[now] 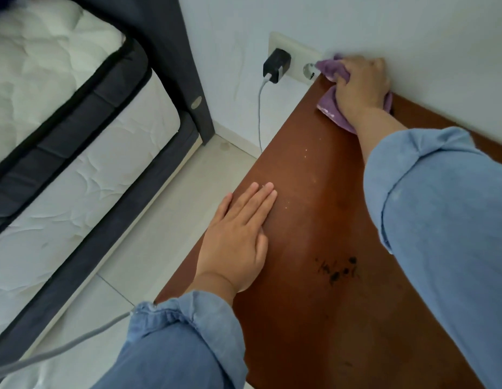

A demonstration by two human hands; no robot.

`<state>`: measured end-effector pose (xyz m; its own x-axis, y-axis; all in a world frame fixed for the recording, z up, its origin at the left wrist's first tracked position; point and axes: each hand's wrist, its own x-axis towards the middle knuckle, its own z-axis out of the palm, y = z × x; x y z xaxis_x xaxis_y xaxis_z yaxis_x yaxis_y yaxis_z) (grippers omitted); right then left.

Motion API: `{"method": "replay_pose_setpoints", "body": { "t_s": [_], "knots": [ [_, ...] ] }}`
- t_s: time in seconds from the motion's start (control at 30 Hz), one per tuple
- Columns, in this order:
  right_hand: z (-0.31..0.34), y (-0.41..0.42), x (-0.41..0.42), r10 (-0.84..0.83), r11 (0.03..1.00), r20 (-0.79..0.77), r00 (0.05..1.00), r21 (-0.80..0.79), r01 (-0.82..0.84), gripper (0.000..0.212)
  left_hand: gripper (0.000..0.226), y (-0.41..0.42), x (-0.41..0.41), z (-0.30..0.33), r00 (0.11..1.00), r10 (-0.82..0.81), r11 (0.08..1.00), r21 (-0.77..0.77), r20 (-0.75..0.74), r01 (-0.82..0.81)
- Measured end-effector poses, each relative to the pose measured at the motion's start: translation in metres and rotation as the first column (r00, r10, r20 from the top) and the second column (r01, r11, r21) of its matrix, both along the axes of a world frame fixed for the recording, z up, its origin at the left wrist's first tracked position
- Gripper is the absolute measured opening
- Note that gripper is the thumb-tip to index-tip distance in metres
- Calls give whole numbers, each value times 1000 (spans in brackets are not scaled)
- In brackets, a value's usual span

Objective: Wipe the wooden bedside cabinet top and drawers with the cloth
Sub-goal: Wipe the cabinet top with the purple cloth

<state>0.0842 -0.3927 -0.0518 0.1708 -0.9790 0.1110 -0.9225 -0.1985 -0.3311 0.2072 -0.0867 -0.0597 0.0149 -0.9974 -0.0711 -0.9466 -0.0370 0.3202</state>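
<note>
Because it drapes limp and light, we judge the soft, crumpled purple cloth point(329, 103) best bunched under the palm. It lies at the far corner of the reddish-brown wooden bedside cabinet top point(314, 220), against the wall. Our right hand point(359, 85) grips it, fingers curled; our left hand point(238, 234) rests flat, fingers straight.

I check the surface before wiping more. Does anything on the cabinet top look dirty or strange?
Yes. Black smudges mark the cabinet top near the front, and small white specks lie farther back. The right hand holds the cloth at the far corner.
</note>
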Motion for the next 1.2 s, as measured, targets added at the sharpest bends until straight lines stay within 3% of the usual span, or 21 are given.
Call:
{"method": "replay_pose_setpoints", "body": {
  "t_s": [0.17,0.47,0.87,1.2],
  "knots": [
    [-3,14,5,4,1000,6,1000,-3,-4,38,59,-2,2,-2,1000,-4,1000,-23,5,4],
    [-14,174,22,247,968,66,967,-59,-243,38,57,-2,2,-4,998,2,999,-50,70,1],
    [-6,172,22,231,971,21,973,-65,-229,40,58,7,3,-1,1000,-5,995,-95,26,7],
    [1,174,23,220,975,14,975,-39,-219,38,54,103,27,-3,999,46,999,-11,17,-46]
  ]
}}
